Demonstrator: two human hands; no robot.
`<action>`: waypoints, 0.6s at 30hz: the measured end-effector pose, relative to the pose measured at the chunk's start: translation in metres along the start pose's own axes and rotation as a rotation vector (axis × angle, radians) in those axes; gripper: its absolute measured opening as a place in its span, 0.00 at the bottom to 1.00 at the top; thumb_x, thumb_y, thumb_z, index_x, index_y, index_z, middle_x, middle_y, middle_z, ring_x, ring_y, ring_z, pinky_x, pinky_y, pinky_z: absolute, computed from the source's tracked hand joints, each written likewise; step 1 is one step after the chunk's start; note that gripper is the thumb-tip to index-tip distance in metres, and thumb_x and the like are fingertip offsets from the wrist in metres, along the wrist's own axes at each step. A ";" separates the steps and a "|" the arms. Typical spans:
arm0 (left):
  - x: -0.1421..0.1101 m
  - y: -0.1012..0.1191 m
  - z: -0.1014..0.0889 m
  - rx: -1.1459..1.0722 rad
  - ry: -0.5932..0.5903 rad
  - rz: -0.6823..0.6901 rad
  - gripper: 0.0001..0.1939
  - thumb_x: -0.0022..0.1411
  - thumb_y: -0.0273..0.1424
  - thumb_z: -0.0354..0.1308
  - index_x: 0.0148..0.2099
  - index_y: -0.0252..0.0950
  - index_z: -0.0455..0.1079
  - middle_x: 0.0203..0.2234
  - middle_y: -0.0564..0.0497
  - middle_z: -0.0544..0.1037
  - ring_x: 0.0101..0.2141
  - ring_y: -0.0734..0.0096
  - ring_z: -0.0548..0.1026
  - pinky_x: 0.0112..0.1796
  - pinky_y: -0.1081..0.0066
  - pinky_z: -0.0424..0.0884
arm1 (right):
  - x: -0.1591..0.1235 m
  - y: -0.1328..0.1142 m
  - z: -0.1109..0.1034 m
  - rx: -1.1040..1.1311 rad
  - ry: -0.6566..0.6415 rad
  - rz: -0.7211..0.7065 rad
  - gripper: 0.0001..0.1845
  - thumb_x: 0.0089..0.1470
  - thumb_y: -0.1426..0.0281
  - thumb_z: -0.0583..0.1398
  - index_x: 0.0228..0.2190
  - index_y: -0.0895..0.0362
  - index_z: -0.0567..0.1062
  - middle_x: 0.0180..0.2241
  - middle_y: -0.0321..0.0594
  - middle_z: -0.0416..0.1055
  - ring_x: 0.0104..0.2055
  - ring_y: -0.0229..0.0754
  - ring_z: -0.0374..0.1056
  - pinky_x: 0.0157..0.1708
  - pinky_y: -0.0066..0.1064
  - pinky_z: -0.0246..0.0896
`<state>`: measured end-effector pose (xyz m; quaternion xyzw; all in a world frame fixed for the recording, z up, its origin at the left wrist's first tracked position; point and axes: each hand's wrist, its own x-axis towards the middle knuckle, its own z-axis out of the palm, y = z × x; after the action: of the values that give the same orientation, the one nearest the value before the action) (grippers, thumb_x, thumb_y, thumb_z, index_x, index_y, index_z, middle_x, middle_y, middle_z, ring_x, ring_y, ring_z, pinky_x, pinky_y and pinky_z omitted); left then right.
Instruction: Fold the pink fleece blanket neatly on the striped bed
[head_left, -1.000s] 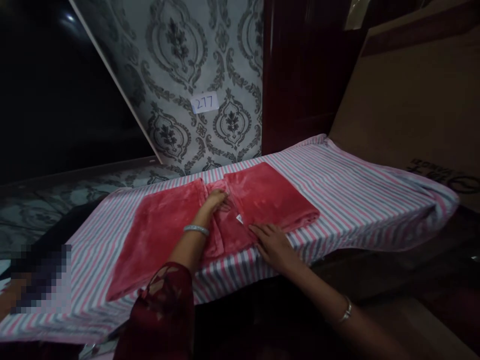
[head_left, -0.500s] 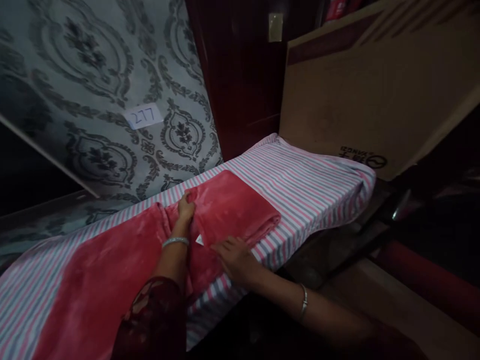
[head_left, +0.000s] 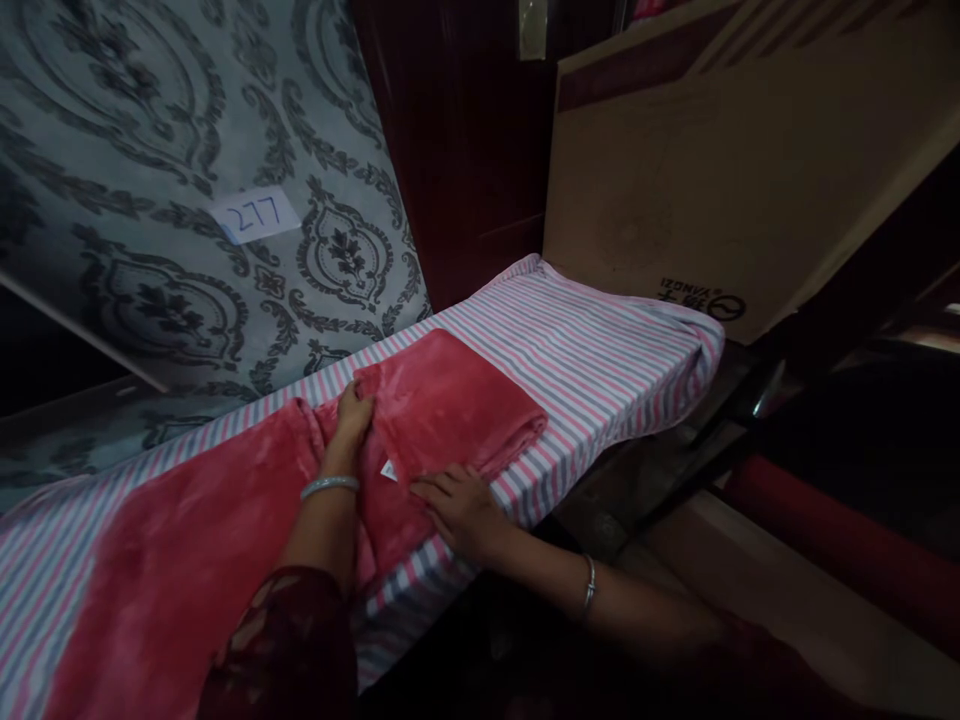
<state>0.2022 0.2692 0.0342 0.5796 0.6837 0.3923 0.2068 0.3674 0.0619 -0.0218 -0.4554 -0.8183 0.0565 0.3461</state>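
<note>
Folded red plush blanket (head_left: 457, 400) lies on pink, grey and white striped cloth (head_left: 592, 330); small white tag (head_left: 388, 470) shows by inner edge of its upper folded section. Probably soft, limp, fairly light, layers apt to shift; best held at that section's corners. Left hand (head_left: 354, 410) pinches far corner; right hand (head_left: 459, 512) lays fingers over near corner, whether pinching cannot tell. Beyond cloth: large brown cardboard box (head_left: 675, 180).

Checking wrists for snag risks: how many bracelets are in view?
2: one pale bracelet up the arm from the left hand, one silvery bracelet up the arm from the right hand. Sleeves could hide more.
</note>
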 end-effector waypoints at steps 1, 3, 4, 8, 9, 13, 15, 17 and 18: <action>-0.001 0.003 -0.003 0.014 -0.004 0.009 0.28 0.57 0.25 0.61 0.60 0.31 0.67 0.54 0.39 0.75 0.52 0.57 0.75 0.51 0.63 0.72 | 0.000 0.000 0.000 0.011 0.007 0.005 0.18 0.62 0.72 0.59 0.54 0.54 0.72 0.51 0.42 0.74 0.48 0.48 0.64 0.46 0.42 0.57; -0.007 0.011 -0.008 0.090 -0.025 0.104 0.27 0.55 0.26 0.63 0.58 0.32 0.69 0.58 0.37 0.71 0.57 0.53 0.71 0.57 0.58 0.67 | -0.001 0.000 0.001 0.040 0.021 0.020 0.18 0.62 0.73 0.59 0.53 0.55 0.72 0.50 0.42 0.75 0.48 0.49 0.64 0.47 0.43 0.57; -0.013 0.015 -0.011 0.146 -0.056 0.195 0.26 0.54 0.27 0.63 0.57 0.32 0.70 0.60 0.37 0.70 0.60 0.52 0.68 0.60 0.57 0.64 | 0.000 0.000 0.002 0.054 0.024 0.026 0.17 0.62 0.73 0.59 0.53 0.55 0.72 0.50 0.42 0.75 0.47 0.49 0.65 0.47 0.43 0.58; -0.063 0.026 -0.018 0.285 -0.301 0.609 0.20 0.61 0.30 0.57 0.55 0.32 0.72 0.56 0.40 0.74 0.58 0.56 0.70 0.61 0.56 0.63 | 0.000 0.002 0.003 0.098 0.042 -0.006 0.16 0.62 0.72 0.58 0.52 0.56 0.73 0.48 0.45 0.75 0.47 0.48 0.66 0.47 0.43 0.60; -0.082 0.025 -0.019 0.279 -0.344 0.668 0.19 0.63 0.31 0.55 0.55 0.33 0.72 0.54 0.41 0.76 0.56 0.57 0.73 0.59 0.57 0.66 | -0.002 0.004 0.002 0.124 0.063 -0.042 0.15 0.62 0.71 0.58 0.51 0.57 0.74 0.48 0.46 0.76 0.46 0.48 0.66 0.47 0.43 0.61; -0.156 0.009 -0.021 0.266 -0.365 0.859 0.18 0.69 0.33 0.49 0.57 0.36 0.70 0.50 0.43 0.78 0.51 0.60 0.75 0.54 0.57 0.71 | -0.021 0.024 -0.016 0.272 0.283 -0.136 0.13 0.64 0.71 0.54 0.47 0.55 0.75 0.44 0.44 0.76 0.47 0.45 0.69 0.50 0.41 0.63; -0.182 -0.004 -0.020 0.297 -0.315 0.934 0.20 0.67 0.35 0.53 0.59 0.36 0.68 0.53 0.41 0.76 0.54 0.56 0.73 0.55 0.53 0.70 | -0.036 0.041 -0.033 0.276 0.432 -0.066 0.13 0.64 0.72 0.53 0.44 0.53 0.76 0.41 0.42 0.76 0.46 0.45 0.70 0.49 0.41 0.64; -0.196 -0.017 -0.017 0.337 -0.249 0.960 0.24 0.64 0.34 0.57 0.61 0.35 0.66 0.55 0.39 0.74 0.56 0.52 0.71 0.56 0.49 0.68 | -0.049 0.061 -0.050 0.232 0.546 0.057 0.12 0.63 0.72 0.53 0.42 0.52 0.76 0.39 0.41 0.76 0.45 0.45 0.70 0.47 0.41 0.65; -0.199 -0.022 -0.015 0.353 -0.217 0.956 0.24 0.64 0.33 0.57 0.61 0.35 0.66 0.56 0.38 0.73 0.56 0.51 0.71 0.57 0.48 0.68 | -0.054 0.072 -0.058 0.210 0.586 0.130 0.11 0.62 0.71 0.54 0.41 0.52 0.76 0.39 0.42 0.75 0.44 0.46 0.70 0.46 0.40 0.66</action>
<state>0.2253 0.0745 -0.0081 0.8904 0.3732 0.2593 -0.0266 0.4726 0.0483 -0.0352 -0.4654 -0.6427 0.0290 0.6078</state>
